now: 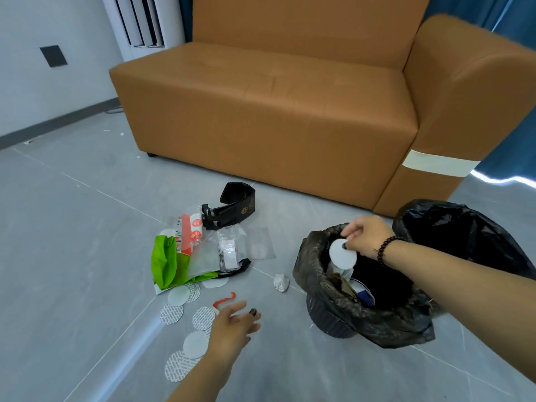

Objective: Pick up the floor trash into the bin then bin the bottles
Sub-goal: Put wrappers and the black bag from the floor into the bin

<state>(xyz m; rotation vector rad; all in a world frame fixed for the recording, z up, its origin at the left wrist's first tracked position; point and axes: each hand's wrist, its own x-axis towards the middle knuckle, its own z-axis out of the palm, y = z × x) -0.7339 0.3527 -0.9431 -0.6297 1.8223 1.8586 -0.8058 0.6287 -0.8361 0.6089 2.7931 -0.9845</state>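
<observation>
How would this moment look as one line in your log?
right hand: holds white disc over bin | left hand: open above floor discs

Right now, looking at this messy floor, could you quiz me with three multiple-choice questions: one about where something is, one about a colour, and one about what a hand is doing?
1. Where does the crumpled paper ball lie?
A. On the sofa seat
B. On the floor between the trash pile and the bin
C. Inside the bin

2. What colour is the liner bag in the bin?
A. Black
B. Green
C. White

3. What is the right hand doing?
A. Resting flat on the floor
B. Gripping the sofa arm
C. Holding a white round disc over the bin's opening

Answers:
1 B: the ball sits on grey floor tiles just left of the bin.
2 A: glossy black plastic is folded over the rim.
3 C: its fingers pinch the disc above the open bin, while the left hand is open above the scattered discs.
</observation>
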